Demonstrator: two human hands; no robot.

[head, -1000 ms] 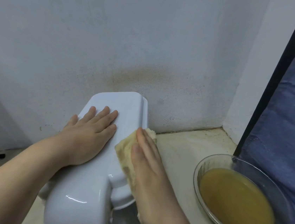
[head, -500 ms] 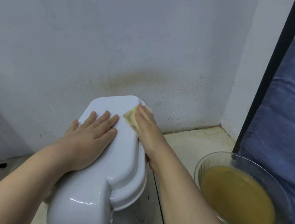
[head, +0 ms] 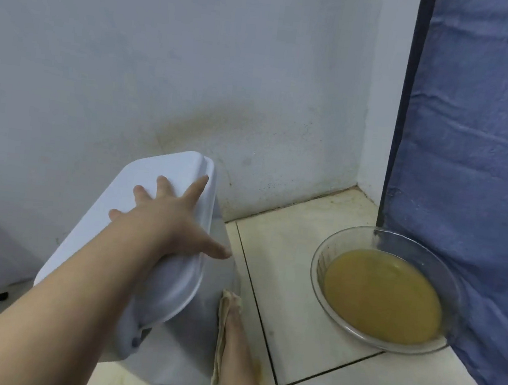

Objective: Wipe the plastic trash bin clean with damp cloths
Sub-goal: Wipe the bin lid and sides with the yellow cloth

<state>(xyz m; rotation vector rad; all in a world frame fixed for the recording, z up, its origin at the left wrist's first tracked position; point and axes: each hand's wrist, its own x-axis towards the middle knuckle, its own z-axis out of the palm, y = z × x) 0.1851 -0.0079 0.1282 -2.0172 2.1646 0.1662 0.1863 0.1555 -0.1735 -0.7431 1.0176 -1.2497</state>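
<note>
Two hands are at work on the trash bin [head: 185, 336], which stands at lower centre-left of the frame on the tiled floor [head: 287, 247], close against the wall [head: 167, 55]. The step in hand appears to be wiping the bin's right side wall. The left hand [head: 167, 220] lies palm-down on the lid [head: 160, 172] with its fingers spread wide and straight and the thumb reaching over the lid's right edge; it acts as a brace. The left forearm enters from the lower left corner. The right hand [head: 233, 345] rises from the bottom edge, fingers straight and held together, pressing the cloth [head: 229, 300] flat against the side wall just below the lid rim; the cloth sits between palm and plastic. Whether the bin is tilted or only appears so through the wide lens cannot be determined. The next move likely calls for firm, even strokes along the wall while the left hand stops the light bin from sliding. A glass bowl [head: 322, 263] of murky yellow liquid [head: 383, 299] stands at right, near a blue curtain [head: 478, 154], within reach for re-wetting the cloth.
</note>
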